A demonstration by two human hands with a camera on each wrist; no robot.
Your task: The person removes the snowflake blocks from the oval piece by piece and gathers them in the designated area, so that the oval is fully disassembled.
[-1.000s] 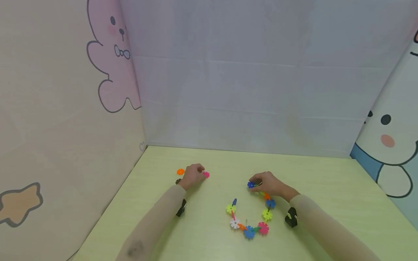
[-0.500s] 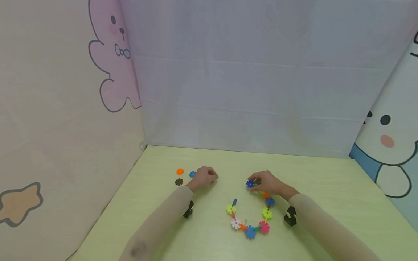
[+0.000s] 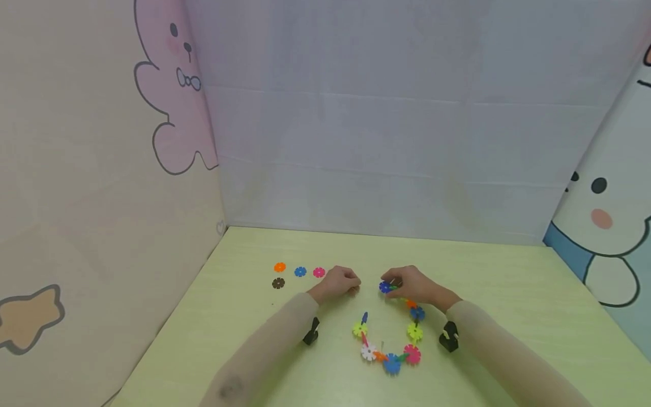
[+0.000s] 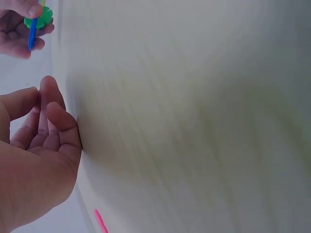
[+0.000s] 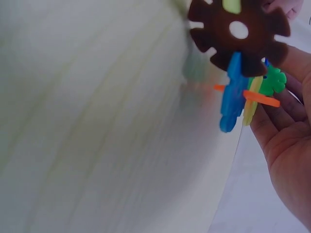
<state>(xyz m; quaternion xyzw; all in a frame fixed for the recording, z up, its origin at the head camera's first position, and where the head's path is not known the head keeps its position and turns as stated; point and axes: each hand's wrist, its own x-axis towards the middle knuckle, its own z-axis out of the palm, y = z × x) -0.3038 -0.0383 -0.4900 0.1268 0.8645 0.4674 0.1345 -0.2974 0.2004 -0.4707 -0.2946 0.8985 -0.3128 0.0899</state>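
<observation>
My right hand (image 3: 414, 284) pinches a dark blue snowflake disc (image 3: 385, 288), the end piece of a curved chain of interlocked notched plastic discs. In the left wrist view that blue disc (image 4: 32, 35) shows edge-on beside a green disc (image 4: 44, 18). Brown (image 5: 262, 41), blue (image 5: 233, 97) and orange (image 5: 265, 99) discs of the chain hang before my right palm in the right wrist view. My left hand (image 3: 337, 284) is low over the table, left of the chain's held end. Its fingers (image 4: 62, 119) are loosely curled, with nothing seen between them.
Loose orange (image 3: 280, 267), blue (image 3: 300, 272), pink (image 3: 319, 272) and brown (image 3: 278, 283) discs lie left of my left hand. The chain's lower curve, with a white disc (image 3: 369, 353) and a large blue one (image 3: 392, 364), rests on the table (image 3: 483, 271) nearer me.
My left hand has let go of the pink disc, which stays on the table, and moved right toward my right hand. The right hand, still pinching the dark blue disc, has shifted slightly left.
</observation>
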